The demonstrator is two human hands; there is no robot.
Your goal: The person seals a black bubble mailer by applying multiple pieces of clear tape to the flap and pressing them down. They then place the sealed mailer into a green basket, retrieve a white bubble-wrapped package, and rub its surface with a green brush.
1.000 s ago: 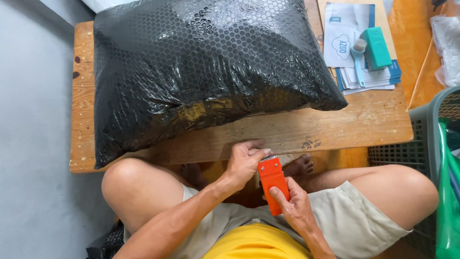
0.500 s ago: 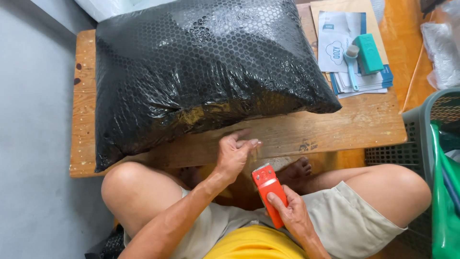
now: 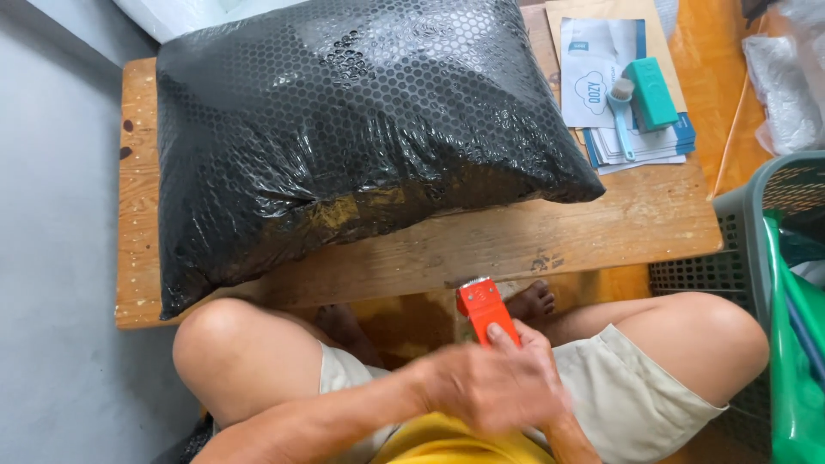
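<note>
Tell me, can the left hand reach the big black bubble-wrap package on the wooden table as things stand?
Probably yes: the left hand is in front of the lap, and nothing lies between it and the big black bubble-wrap package on the wooden table.

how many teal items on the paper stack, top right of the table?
2: a teal block on the papers, and a light teal brush just left of it, handle toward the person. More may be hidden beneath.

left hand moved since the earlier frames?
Yes. The left hand has pulled back from the wooden table edge toward the body, now blurred over the right hand holding the orange tool.
</note>
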